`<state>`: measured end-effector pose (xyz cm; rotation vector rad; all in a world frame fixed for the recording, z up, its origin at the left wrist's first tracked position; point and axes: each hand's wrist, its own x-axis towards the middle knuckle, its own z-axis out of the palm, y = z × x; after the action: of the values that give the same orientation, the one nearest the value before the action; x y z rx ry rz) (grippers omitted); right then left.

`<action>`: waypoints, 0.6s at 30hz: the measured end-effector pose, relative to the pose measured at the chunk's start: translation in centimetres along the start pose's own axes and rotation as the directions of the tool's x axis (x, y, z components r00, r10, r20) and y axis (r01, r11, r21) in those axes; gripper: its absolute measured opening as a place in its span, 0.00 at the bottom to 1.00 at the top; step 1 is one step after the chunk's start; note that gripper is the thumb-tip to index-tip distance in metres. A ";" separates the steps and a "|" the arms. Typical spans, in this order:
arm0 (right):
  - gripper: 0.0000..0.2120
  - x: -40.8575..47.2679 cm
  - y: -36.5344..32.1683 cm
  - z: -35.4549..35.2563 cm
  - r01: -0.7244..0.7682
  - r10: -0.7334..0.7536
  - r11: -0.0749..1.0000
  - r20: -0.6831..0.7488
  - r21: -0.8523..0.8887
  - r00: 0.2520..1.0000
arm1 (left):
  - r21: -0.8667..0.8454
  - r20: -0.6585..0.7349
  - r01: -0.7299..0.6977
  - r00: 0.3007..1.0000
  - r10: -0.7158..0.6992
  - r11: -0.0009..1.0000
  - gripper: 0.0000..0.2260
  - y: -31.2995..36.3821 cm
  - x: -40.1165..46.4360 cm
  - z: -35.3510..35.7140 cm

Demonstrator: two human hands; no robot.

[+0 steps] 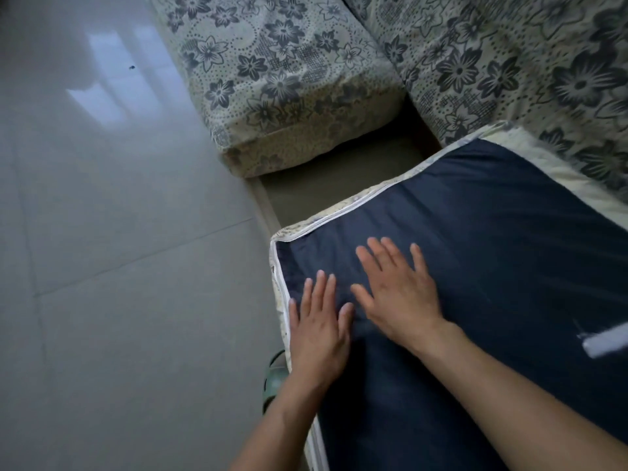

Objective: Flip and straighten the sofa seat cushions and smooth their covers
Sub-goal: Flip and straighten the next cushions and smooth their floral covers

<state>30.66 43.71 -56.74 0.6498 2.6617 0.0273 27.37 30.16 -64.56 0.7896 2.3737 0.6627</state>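
Cushion (492, 232) (navy underside up) beside tiled floor (102, 266).

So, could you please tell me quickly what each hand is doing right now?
Left hand: open, flat on the dark blue cushion, holding nothing.
Right hand: open, flat on the same cushion, holding nothing.

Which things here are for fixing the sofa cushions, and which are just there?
For the job:
blue cushion
flowery cushion
left hand
right hand

Just there:
floor
green sandal
white strip
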 end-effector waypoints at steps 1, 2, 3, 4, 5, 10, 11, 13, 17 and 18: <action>0.31 -1.6 0.1 -0.2 -0.023 0.024 1.000 -0.108 0.006 0.994 | -0.057 -0.092 0.026 0.995 -0.031 0.998 0.39 0.9 -1.2 -0.5; 0.31 -3.6 0.5 0.3 -0.033 0.036 0.999 -0.173 0.018 0.984 | -0.107 -0.125 0.034 0.991 -0.047 0.994 0.37 1.8 -2.8 -0.6; 0.31 -5.9 0.9 1.5 -0.027 0.032 0.999 -0.193 0.030 0.981 | -0.146 -0.038 0.043 0.998 -0.049 0.988 0.36 2.5 -5.0 0.0; 0.32 -7.9 1.4 3.1 -0.013 0.016 1.000 -0.105 0.022 0.994 | -0.140 0.101 0.026 0.995 -0.011 0.990 0.34 2.9 -6.9 1.0; 0.32 -9.3 1.9 4.5 -0.005 0.006 1.000 0.010 -0.021 1.000 | -0.098 0.168 -0.032 0.985 0.049 0.995 0.31 3.0 -8.2 2.3; 0.29 -7.9 1.5 1.8 -0.020 0.025 0.999 0.133 -0.035 0.991 | 0.083 0.195 -0.095 0.978 0.077 0.992 0.39 3.8 -6.8 1.1; 0.29 -8.1 1.6 0.6 -0.032 0.032 0.999 0.052 0.001 0.998 | 0.038 0.157 -0.073 0.985 0.066 0.997 0.42 4.3 -6.6 0.2; 0.27 -10.3 1.7 -0.8 -0.065 0.068 0.998 -0.167 0.021 0.984 | -0.099 -0.007 0.008 1.000 -0.008 0.995 0.41 5.2 -7.9 -0.8; 0.32 -18.6 3.6 2.6 -0.066 0.066 0.998 -0.028 -0.017 0.997 | -0.137 -0.018 -0.030 0.999 0.028 0.990 0.34 6.3 -14.7 2.2; 0.32 -19.8 3.9 3.3 -0.060 0.065 0.997 0.098 -0.052 0.993 | -0.069 0.086 -0.077 0.993 0.083 0.995 0.35 6.0 -16.0 3.4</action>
<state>49.72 38.15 -51.93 0.7003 2.5363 0.0760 42.67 24.89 -58.04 0.8712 2.2385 0.7194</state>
